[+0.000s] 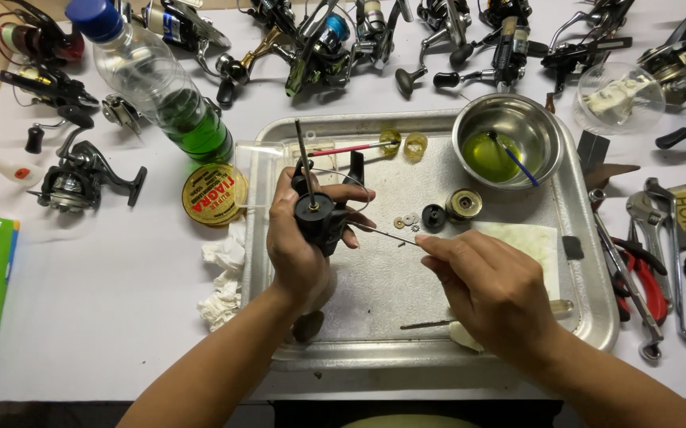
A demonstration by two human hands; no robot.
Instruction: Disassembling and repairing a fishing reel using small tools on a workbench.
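Much of the black reel body [321, 215] is hidden inside your left hand [301, 246]; only its top, a thin upright shaft and a bit of wire bail show above your knuckles. Your forearms run off the bottom edge, and the reels along the far edge of the counter [121, 301] are cut off at the top of the view. The tiny washers and gears [406, 221] on the tray are too small to tell apart.

Your left hand's fingers are wrapped tight around the reel body, holding it upright over the left part of the metal tray [588, 261]. Your right hand [489, 289] pinches a thin metal pick [386, 235] between fingertips narrowed onto it; its far end touches the reel body just beside your left fingertips. Whether the tip goes inside the body cannot be told.

Just beyond the pick lie a black cap and a round metal spool part [464, 204]. A steel bowl [509, 131] with green liquid and a blue brush sits in the tray's far right corner. A plastic bottle [156, 83] with green liquid and a yellow round tin [214, 194] lie left of the tray; pliers and wrenches [652, 254] lie to the right.
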